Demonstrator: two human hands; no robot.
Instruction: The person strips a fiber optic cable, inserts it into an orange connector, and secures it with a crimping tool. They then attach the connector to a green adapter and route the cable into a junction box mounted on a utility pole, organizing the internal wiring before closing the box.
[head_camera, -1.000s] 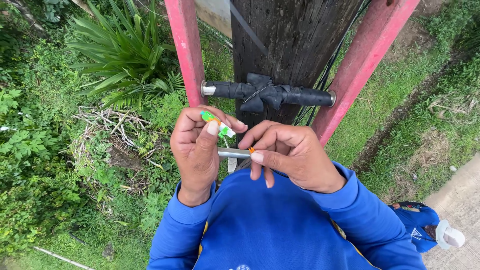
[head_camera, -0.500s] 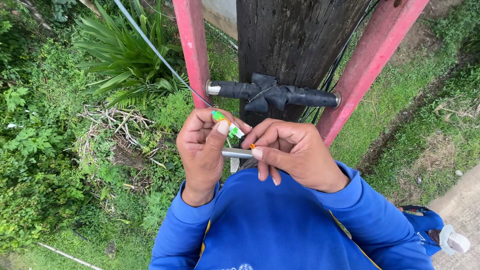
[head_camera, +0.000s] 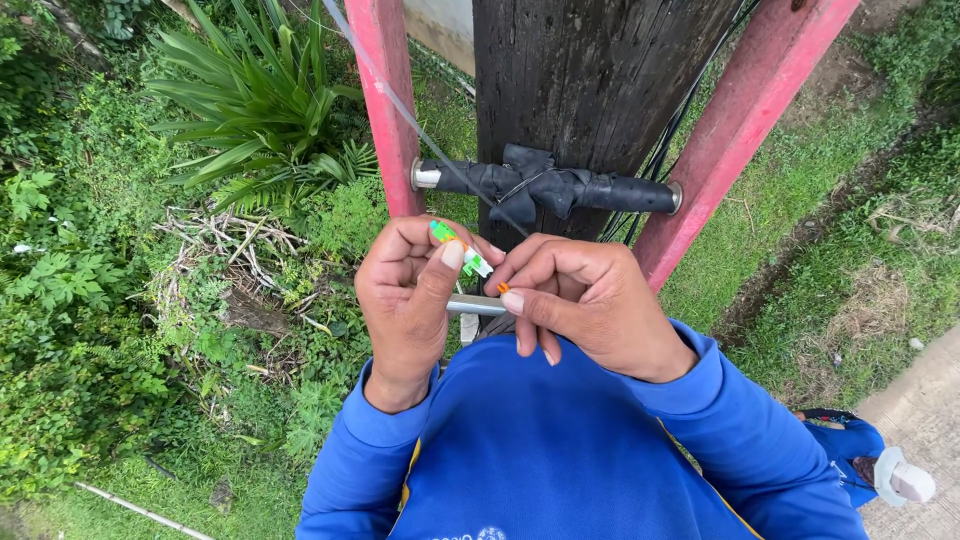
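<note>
1. Head view: the left hand (head_camera: 410, 300) pinches a small green connector (head_camera: 455, 247); the right hand (head_camera: 590, 300), fingers curled, grips a grey tube (head_camera: 478, 305) against it.
2. High on the ladder (head_camera: 385, 100) by the pole (head_camera: 590, 80), a loosened pinch could drop the connector into the weeds.
3. No labels legible.

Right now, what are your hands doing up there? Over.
Left hand pinching green connector. Right hand at grey tube with an orange tip. Thin cable crosses in front of pole.
</note>
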